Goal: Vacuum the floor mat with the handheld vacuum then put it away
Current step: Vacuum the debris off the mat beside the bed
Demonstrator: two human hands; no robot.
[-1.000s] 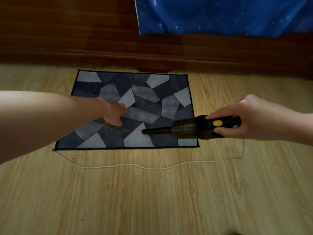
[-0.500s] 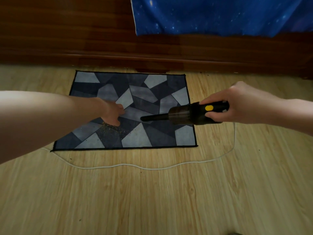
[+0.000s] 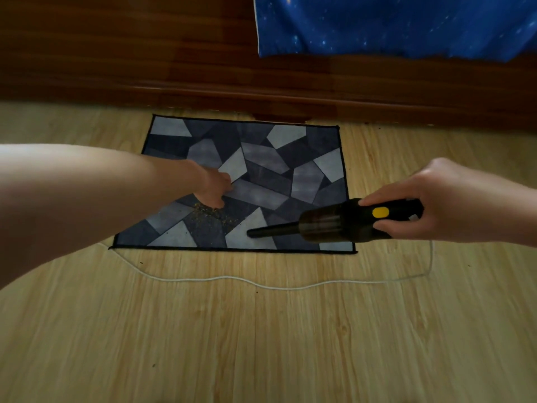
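At the floor mat's (image 3: 261, 181) near right corner, the right hand (image 3: 444, 202) wraps the handheld vacuum's (image 3: 345, 221) rigid, seemingly light barrel (the natural hold), nozzle just beside the crumbs (image 3: 210, 215), while the left hand (image 3: 213, 186) presses the limp mat flat.

- 1 view only, head-worn, wide-angle, looking forward and down at the floor (image 3: 261, 330).
- Close: both forearms reach in from the sides.
- Far edge shows the wooden wall base (image 3: 145, 68) and blue cloth (image 3: 392, 24).

Dim, soft indoor light; the wooden floor (image 3: 261, 330) brightest, the far wall (image 3: 116, 53) dark; slight blur; edges bowed.
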